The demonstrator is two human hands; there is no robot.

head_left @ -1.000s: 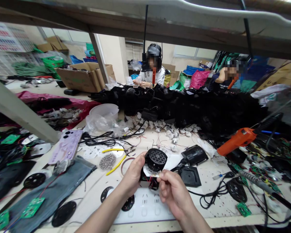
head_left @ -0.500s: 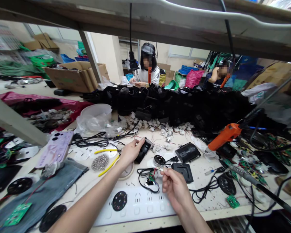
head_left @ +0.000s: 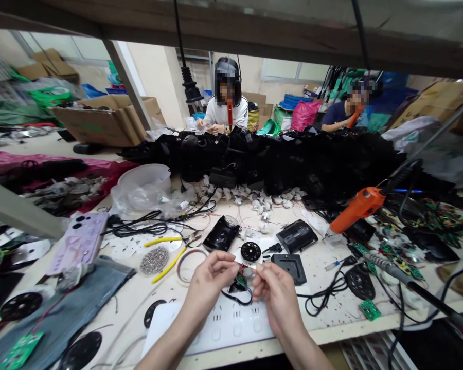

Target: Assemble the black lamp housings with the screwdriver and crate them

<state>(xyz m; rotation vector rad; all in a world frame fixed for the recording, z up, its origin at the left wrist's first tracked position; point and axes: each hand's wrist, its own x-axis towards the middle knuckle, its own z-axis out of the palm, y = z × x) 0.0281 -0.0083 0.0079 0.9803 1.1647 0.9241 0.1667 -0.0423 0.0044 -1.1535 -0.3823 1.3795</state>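
Over the off-white flat surface (head_left: 326, 321), the right hand (head_left: 275, 282) pinches a flat white plate (head_left: 255, 263) under a round black disc (head_left: 250, 251); left hand (head_left: 212, 272) opposite, grip unclear. Positioning appears the step, calling next for 2-handed steadiness.

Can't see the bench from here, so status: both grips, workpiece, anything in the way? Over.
Right grip pinches white plate; left grip at its left edge, hold unclear. Black disc over plate. Black cable loop close below.
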